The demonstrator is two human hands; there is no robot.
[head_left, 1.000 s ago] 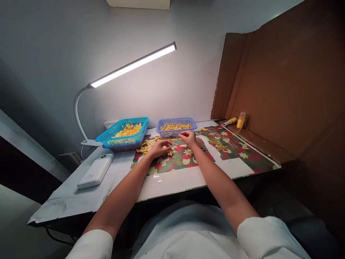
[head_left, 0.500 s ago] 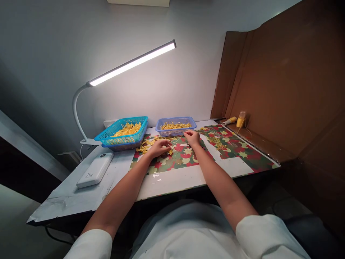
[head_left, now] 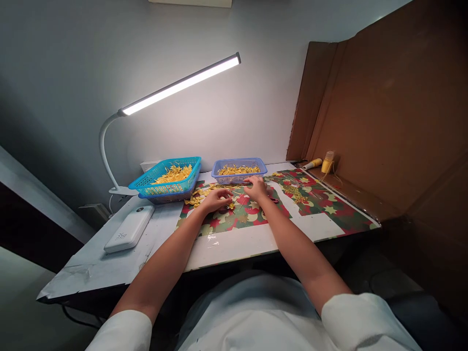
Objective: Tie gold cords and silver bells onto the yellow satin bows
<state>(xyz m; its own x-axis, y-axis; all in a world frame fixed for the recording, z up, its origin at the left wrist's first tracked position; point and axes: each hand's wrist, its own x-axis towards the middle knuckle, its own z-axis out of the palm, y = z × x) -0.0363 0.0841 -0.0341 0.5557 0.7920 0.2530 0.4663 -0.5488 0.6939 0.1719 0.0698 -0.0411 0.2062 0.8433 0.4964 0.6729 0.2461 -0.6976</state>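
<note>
My left hand [head_left: 216, 200] is above the patterned mat [head_left: 252, 220], its fingers curled together on a small yellow ribbon-like piece [head_left: 231, 206] that shows below the fingertips. To its right, my right hand [head_left: 257, 189] has thumb and forefinger drawn together in a pinch. Whatever lies in that pinch is too small to make out. Left of my left hand is a loose heap of yellow pieces [head_left: 195, 199]. Thin yellow stems [head_left: 228, 186] lie between the hands and the purple basket [head_left: 239, 165], which holds many more of them.
A blue basket [head_left: 164, 183] of yellow pieces stands at the back left, beneath a lit lamp [head_left: 183, 85]. A white power bank [head_left: 129, 229] lies on the left. At right are a yellow thread tangle [head_left: 295, 194], a small yellow bottle [head_left: 327, 162] and a tall cardboard wall [head_left: 387, 107].
My right hand has moved a little left, closer to my left hand. The thin strand seen at its fingertips earlier is hard to see now. My left hand stays nearly in place.
</note>
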